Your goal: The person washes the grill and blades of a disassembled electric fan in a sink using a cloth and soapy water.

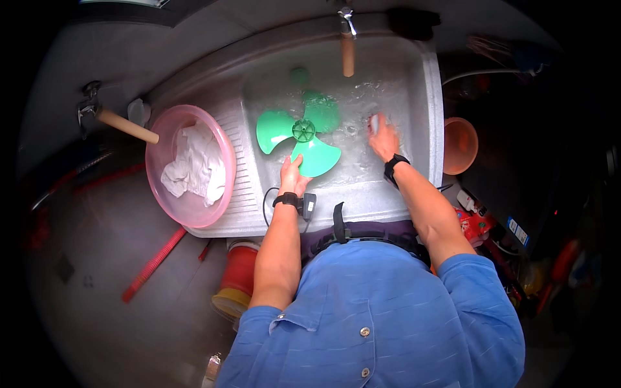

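Note:
My left hand grips the lower blade of a green three-bladed plastic fan blade over the water in a grey laundry sink. The fan's hub faces up, and its upper right blade looks partly under the water. To the right, my right hand is low at the rippling water, its fingers closed on a small whitish object whose kind I cannot tell. A small round green thing lies under the water near the back of the sink.
A pink basin with white cloth stands on the ribbed washboard at the left. One tap with a tan tube reaches over it; another tube hangs over the sink. An orange bucket stands right of the sink.

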